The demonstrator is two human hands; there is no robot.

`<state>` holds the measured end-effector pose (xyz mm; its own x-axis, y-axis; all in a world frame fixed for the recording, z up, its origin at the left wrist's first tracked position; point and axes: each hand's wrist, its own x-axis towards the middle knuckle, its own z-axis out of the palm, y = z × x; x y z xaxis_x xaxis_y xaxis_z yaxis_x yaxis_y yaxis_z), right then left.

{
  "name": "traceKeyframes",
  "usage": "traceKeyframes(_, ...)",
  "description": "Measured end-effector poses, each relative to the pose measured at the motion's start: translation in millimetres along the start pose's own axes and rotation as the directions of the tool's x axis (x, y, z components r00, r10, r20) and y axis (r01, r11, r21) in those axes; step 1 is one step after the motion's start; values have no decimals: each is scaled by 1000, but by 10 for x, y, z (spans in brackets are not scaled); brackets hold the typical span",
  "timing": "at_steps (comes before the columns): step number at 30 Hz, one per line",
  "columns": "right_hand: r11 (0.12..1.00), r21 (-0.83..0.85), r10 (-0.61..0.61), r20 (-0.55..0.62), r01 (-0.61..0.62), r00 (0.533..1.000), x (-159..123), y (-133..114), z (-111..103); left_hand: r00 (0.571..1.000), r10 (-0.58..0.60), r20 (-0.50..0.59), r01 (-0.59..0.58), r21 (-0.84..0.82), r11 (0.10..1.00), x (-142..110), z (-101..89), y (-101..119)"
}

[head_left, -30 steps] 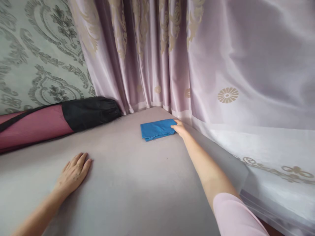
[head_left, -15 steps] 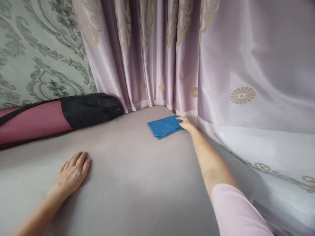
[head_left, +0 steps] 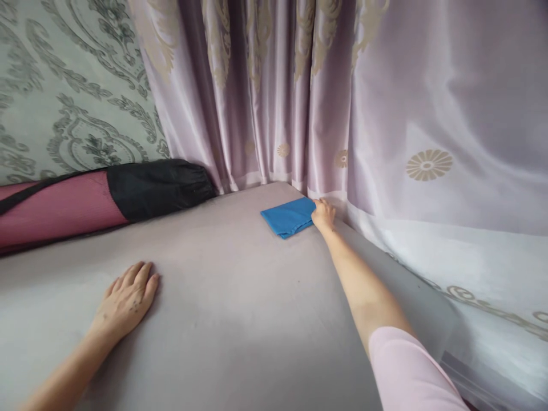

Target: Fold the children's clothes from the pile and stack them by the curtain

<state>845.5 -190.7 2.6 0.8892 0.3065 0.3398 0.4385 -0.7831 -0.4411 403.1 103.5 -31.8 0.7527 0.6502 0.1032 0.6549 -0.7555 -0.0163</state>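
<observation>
A folded blue cloth (head_left: 287, 217) lies flat near the far right corner of a grey-covered bed or mattress (head_left: 222, 297). At the cloth's right edge is my right hand (head_left: 324, 215), its fingers curled and closed on that edge. Part of the fingers is hidden behind the hand. My left hand (head_left: 126, 299) rests palm down on the grey cover at the left, fingers stretched out and holding nothing.
A pink and black rolled bag (head_left: 158, 191) with a strap lies along the patterned wall (head_left: 85, 103) at the back left. Shiny lilac curtains (head_left: 282, 103) hang behind the far edge and along the right side, their hem touching the surface.
My right hand has shifted from lying over the cloth's right end to curling at its edge. The cloth sits slightly farther right; my left hand stays put.
</observation>
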Motion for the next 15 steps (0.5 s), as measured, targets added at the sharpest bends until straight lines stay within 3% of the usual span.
traceKeyframes(5, 967, -114, -216, 115, 229, 970, -31, -312, 146, 1000, -23, 20, 23, -12, 1000, -6, -35, 32)
traceKeyframes(10, 976, -203, -14, 309, 80, 951, -36, -348, 253, 999, -16, -38, 16, 2, 1000, -1, 8, 16)
traceKeyframes(15, 971, -228, 6, 346, 77, 938, -58, -346, 218, 998, -2, -61, 1, -14, 1000, -7, 4, 24)
